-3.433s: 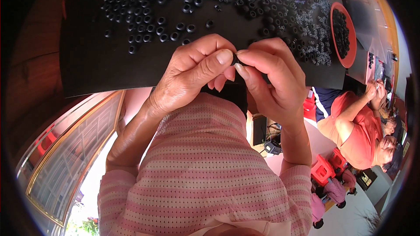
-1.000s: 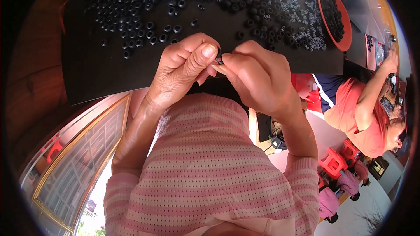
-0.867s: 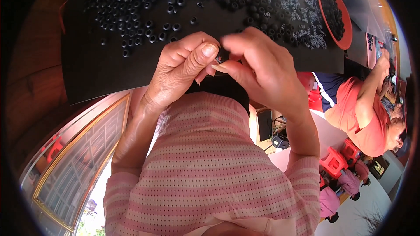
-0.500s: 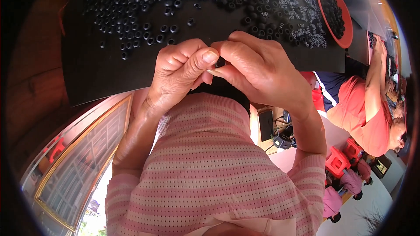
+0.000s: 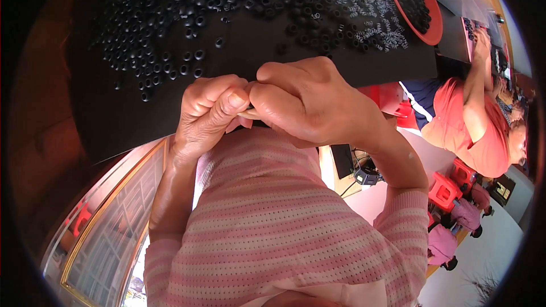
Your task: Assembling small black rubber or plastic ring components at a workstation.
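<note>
Left hand [image 5: 206, 112]: fingers pinch a small dark piece [image 5: 251, 106], mostly hidden.
Right hand [image 5: 318, 102]: fingers grip the same piece.
Worktop [image 5: 114, 122]: black rings [image 5: 187, 12] scattered beside coiled springs [image 5: 364, 7].

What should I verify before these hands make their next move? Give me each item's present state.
1. Left hand pinching, thumb against fingers: ok.
2. Right hand meeting the left at the fingertips: ok.
3. Dark piece between the fingertips properly aligned: cannot tell; the fingers hide nearly all of it.
4. Loose black rings on the dark table, beyond the hands: ok.
5. Clear coils kept apart from the rings: not ok; the two mingle where their patches meet.
6. Orange bowl on the right, holding black pieces: ok.
</note>
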The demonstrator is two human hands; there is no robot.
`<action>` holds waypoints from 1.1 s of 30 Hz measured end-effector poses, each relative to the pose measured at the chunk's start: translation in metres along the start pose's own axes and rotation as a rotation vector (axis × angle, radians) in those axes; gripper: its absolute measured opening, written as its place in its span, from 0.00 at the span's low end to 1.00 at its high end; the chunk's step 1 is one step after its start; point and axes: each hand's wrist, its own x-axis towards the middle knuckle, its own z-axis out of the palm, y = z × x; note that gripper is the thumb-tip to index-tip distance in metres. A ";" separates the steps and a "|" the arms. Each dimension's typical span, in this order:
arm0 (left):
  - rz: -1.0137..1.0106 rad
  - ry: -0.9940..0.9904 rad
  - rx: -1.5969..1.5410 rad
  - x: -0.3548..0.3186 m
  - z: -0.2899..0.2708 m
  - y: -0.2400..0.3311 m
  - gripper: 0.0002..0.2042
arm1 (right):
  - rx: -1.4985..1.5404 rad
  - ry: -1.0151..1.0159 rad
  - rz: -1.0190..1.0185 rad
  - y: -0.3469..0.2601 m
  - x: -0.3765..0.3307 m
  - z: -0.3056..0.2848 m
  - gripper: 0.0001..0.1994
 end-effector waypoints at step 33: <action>0.091 -0.046 0.052 -0.003 0.026 0.039 0.20 | -0.118 0.812 0.746 0.085 -0.094 -0.084 0.13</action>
